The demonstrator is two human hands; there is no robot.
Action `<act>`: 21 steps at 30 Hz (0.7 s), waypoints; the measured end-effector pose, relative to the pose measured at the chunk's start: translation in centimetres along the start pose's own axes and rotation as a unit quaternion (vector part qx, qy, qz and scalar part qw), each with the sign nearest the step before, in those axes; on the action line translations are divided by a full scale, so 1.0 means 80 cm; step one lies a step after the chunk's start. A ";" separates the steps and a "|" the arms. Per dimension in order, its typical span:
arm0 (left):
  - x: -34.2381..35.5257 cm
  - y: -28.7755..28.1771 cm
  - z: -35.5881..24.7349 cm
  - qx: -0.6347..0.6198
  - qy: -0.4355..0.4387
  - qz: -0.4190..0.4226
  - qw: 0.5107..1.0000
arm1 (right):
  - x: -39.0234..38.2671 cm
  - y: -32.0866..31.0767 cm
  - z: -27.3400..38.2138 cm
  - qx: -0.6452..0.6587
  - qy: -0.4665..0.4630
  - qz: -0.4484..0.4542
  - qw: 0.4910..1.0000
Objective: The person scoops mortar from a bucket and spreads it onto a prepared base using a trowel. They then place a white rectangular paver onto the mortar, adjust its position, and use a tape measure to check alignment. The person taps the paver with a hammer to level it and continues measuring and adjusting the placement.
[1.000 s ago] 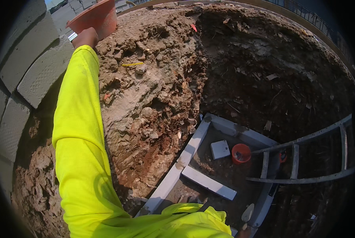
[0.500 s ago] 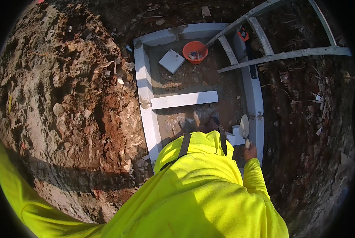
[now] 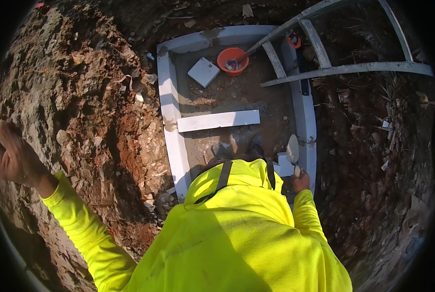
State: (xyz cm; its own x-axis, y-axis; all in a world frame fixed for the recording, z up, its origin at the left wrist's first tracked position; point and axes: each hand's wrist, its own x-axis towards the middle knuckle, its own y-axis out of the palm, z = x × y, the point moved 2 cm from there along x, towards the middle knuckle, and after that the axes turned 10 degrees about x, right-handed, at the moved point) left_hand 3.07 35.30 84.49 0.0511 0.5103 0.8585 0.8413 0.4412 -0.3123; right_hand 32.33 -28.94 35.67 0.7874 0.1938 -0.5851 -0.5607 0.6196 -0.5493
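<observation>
My right hand is closed round the handle of a trowel. Its grey blade points away from me, beside the right side of a low wall of white blocks. At the far left, my left hand is raised in front of the earth bank, its fingers loosely bent and apart, with nothing visible in it. A long white block lies crosswise inside the wall, ahead of my feet. Close to the trowel lies another white block piece, partly hidden by my body.
An orange bucket with things in it stands near a square white block at the far end. A ladder slants over the far right corner. By it, a handsaw with an orange handle rests along the wall. Rough earth banks flank the pit.
My left hand has come into view at the left as the arm bent inward and up. My right hand still holds the trowel. The whole view has shifted slightly.
</observation>
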 end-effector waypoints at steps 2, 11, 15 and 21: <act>-0.148 0.084 -0.010 -0.114 -0.177 0.169 0.963 | -0.010 -0.004 0.019 0.014 0.034 0.020 0.999; -0.519 0.219 -0.044 -0.184 -0.732 0.363 0.547 | -0.017 -0.037 0.006 0.028 -0.034 0.031 0.999; -0.473 0.364 -0.064 -0.270 -0.696 0.329 0.578 | -0.049 -0.088 0.032 -0.037 -0.003 -0.002 0.999; -0.476 0.428 -0.026 -0.038 -0.551 0.375 0.745 | -0.052 -0.135 -0.036 -0.054 0.043 -0.041 0.997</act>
State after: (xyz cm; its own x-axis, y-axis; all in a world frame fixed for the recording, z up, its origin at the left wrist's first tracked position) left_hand 31.01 29.44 41.95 0.0852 0.9065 -0.4134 0.8283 -0.2950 -0.4763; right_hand 34.40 -38.66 42.33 0.8091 0.0767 -0.5826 -0.5234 0.5449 -0.6551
